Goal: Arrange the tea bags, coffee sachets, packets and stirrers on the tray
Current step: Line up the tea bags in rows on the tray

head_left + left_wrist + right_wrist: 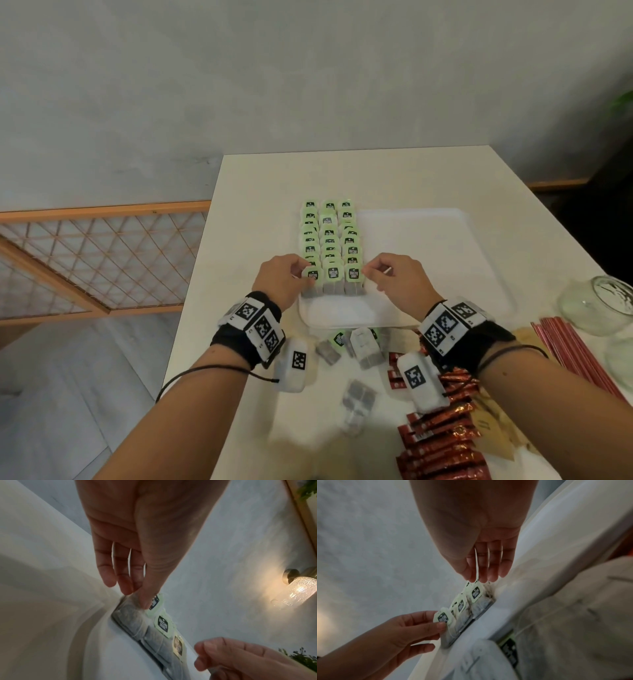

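Observation:
A white tray [411,240] lies on the white table. Its left part holds three rows of green-tagged tea bags [329,240]. My left hand [301,270] pinches the front-left tea bag [313,277]; the left wrist view shows thumb and fingers closed on that bag [128,615]. My right hand [373,270] pinches the top of the front-right tea bag [353,277], its fingertips [483,579] meeting above the tag [476,593]. Loose tea bags [366,346] lie in front of the tray. Red coffee sachets [442,442], brown packets [493,421] and red stirrers [575,353] lie at the front right.
A glass jar [599,305] lies on its side at the table's right edge. The table's left edge [202,308] drops to the floor beside a wooden lattice rail [102,257]. The tray's right half is bare.

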A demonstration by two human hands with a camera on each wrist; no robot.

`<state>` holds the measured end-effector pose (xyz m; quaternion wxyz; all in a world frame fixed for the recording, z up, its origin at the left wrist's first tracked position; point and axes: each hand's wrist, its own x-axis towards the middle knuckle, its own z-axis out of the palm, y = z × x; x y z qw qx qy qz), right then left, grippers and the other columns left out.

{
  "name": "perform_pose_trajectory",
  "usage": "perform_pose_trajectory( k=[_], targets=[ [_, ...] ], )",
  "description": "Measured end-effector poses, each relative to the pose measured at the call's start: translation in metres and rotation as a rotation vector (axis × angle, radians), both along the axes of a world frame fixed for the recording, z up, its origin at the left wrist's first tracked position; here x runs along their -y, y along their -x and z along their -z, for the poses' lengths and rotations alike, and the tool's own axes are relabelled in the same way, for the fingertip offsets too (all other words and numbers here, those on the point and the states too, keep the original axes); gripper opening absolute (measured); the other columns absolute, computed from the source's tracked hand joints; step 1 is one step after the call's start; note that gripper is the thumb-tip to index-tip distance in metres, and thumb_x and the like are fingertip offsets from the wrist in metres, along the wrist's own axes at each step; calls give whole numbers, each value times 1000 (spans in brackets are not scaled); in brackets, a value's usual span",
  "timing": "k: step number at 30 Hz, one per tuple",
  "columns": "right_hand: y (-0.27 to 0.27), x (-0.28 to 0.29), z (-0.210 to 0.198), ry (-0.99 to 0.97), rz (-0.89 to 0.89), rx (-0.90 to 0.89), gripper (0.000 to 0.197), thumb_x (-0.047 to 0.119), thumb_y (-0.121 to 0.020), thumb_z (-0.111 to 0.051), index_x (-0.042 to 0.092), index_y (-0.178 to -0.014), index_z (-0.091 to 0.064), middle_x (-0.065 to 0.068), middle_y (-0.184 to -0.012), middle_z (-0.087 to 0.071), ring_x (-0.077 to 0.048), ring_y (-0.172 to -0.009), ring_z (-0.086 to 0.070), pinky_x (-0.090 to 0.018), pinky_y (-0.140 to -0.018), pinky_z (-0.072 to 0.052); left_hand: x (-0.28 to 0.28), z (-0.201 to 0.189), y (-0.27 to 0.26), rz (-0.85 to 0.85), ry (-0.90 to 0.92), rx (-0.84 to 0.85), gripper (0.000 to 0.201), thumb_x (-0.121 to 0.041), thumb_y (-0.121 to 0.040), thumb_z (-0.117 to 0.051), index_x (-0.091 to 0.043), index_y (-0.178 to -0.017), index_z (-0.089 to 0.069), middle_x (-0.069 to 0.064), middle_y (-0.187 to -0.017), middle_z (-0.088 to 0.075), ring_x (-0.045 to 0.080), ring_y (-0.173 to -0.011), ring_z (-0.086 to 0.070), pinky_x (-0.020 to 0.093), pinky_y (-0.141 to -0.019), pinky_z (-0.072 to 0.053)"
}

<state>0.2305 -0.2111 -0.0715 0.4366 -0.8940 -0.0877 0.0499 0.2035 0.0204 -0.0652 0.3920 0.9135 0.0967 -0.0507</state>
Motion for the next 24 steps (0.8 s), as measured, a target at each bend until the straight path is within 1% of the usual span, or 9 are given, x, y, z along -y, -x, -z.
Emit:
perform_pose_trajectory(
  k=[2, 4, 5, 7, 10, 14, 18, 20, 24],
  targets=[
    [-3, 3, 4, 26, 12, -23, 6, 26, -88, -68, 21, -86, -70, 11, -81, -68, -5, -70, -62, -26, -73, -49, -1, -3, -3, -5, 16, 53, 28, -21, -79, -78, -22, -105, -68, -5, -97, -65, 15, -85, -62, 24, -76, -45],
    [-6, 5, 7, 50, 24, -92, 15, 31, -84, -72, 23, -94, -66, 5, -82, -68, -9, -74, -63, -27, -72, -49, -3, -4, -2, -26, -1, 144, 33, -21, -76, -81, -26, -103, -62, -7, -96, -58, 10, -77, -56, 27, -73, -48],
    [-7, 5, 8, 62, 22, -135, 22, 33, -82, -74, 23, -98, -63, 3, -82, -68, -10, -76, -62, -26, -70, -48, -4, -5, -1, -17, -30, 176, 33, -22, -75, -82, -29, -97, -59, -8, -93, -54, 8, -74, -52, 27, -70, -47],
    [-8, 5, 9, 94, 2, -190, 32, 35, -79, -78, 21, -102, -59, 0, -83, -67, -9, -77, -60, -23, -66, -44, -6, -6, 2, 71, -104, 138, 31, -25, -73, -82, -34, -83, -55, -10, -87, -51, 7, -72, -49, 26, -66, -43],
    [-10, 2, 11, 141, -16, -204, 41, 37, -76, -80, 19, -106, -59, 0, -83, -66, -11, -78, -61, -22, -63, -42, -4, -4, 5, 156, -176, 1, 25, -27, -77, -79, -36, -77, -55, -12, -86, -55, 10, -77, -53, 25, -68, -41],
    [-5, 0, 4, 199, -16, -190, 48, 42, -75, -79, 19, -110, -56, 5, -83, -64, -10, -81, -59, -24, -66, -42, 3, -14, 12, 136, -147, 20, 18, -27, -80, -74, -35, -84, -59, -11, -96, -59, 12, -89, -58, 26, -74, -44],
    [23, 6, -16, 166, -49, -123, 38, 40, -78, -78, 24, -105, -57, 8, -85, -66, -4, -79, -58, -19, -64, -40, 5, -38, 37, 222, -172, 105, 15, -29, -83, -71, -33, -88, -58, -13, -95, -60, 9, -85, -59, 32, -78, -51],
    [44, 10, -24, 120, -112, -128, 29, 34, -79, -78, 23, -102, -63, 8, -84, -66, -3, -76, -59, -19, -64, -40, 6, -50, 55, 282, -177, 129, 11, -31, -85, -69, -33, -89, -59, -13, -90, -62, 9, -81, -61, 33, -77, -53],
    [89, 15, -26, 68, -260, -161, 18, 25, -79, -79, 26, -93, -69, 9, -80, -67, 5, -63, -56, -10, -63, -41, 3, -63, 91, 321, -242, 147, 11, -27, -85, -70, -32, -90, -61, -15, -82, -62, 6, -76, -62, 35, -78, -54]
  ],
)
